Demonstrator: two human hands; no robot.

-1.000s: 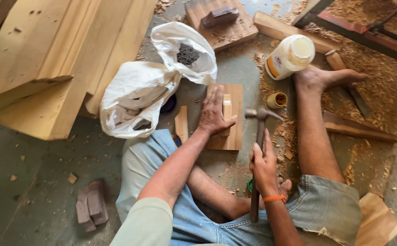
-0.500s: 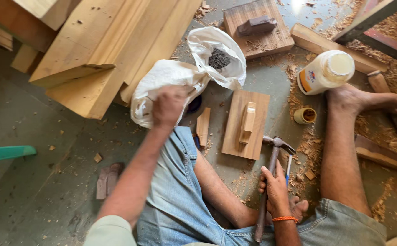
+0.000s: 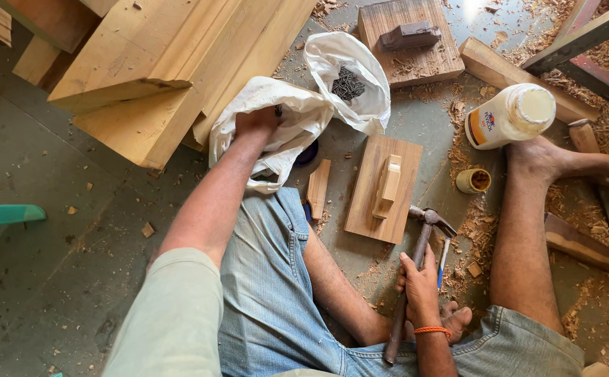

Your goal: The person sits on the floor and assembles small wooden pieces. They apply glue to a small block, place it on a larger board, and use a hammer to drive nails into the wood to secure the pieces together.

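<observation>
- Your left hand (image 3: 257, 120) is reaching into the white plastic bag (image 3: 297, 119), up and left of the wooden board (image 3: 374, 187); fingers are buried, so can't tell how open it is.
- Your right hand (image 3: 420, 283) is gripping the hammer (image 3: 411, 279) shaft, fingers wrapped tight, just below the board's lower right corner.
- The hammer head is sitting right beside the board's edge.
- Dark nails (image 3: 347, 84) are lying in the bag, above the board.

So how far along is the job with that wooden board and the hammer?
Done: a small wood block already lies on the flat board. In hand: the left hand is reaching into the white plastic bag, while the right hand grips the claw hammer, head resting on the floor. Left: no nail shows in the block, so nailing appears not yet done.
</observation>
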